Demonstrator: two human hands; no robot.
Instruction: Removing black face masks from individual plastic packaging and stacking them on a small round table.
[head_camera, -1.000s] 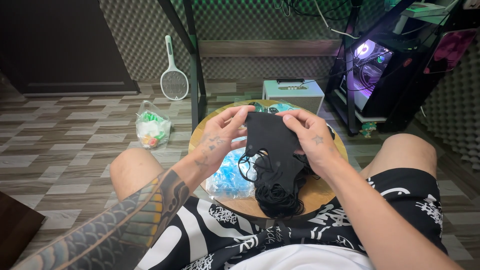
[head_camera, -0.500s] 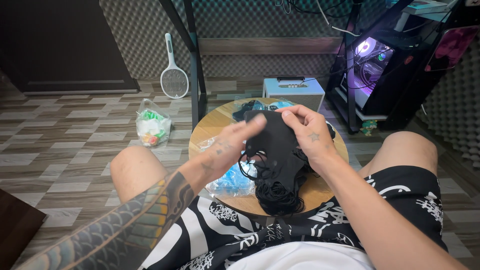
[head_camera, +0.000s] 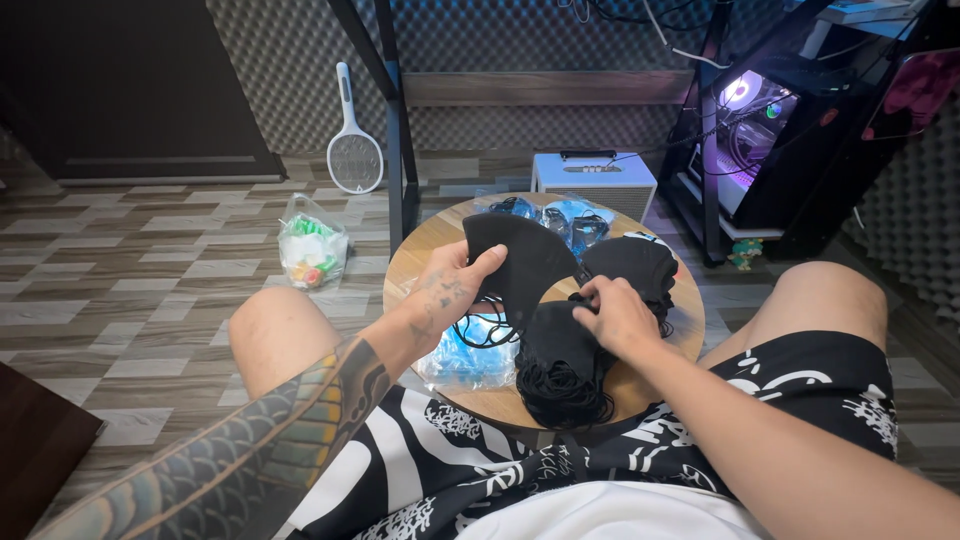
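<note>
Here the left hand (head_camera: 450, 290) is pinching a black face mask (head_camera: 525, 260) lifted above the round wooden table (head_camera: 420, 262), while the right hand (head_camera: 615, 315) is curling, seemingly closed, on the stack of black masks (head_camera: 555, 365) beside blue packets (head_camera: 465, 355)

A stack of masks (head_camera: 560, 350) lies on the table (head_camera: 660, 350), a plastic bag (head_camera: 311, 250) on the floor to its left, a computer case (head_camera: 770, 150) behind right.

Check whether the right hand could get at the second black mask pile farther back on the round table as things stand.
Probably yes. The right hand rests on the near stack of black masks, and the farther black mask pile lies just beyond it on the round wooden table with nothing between. The left hand holds a single black mask off to the side.
</note>
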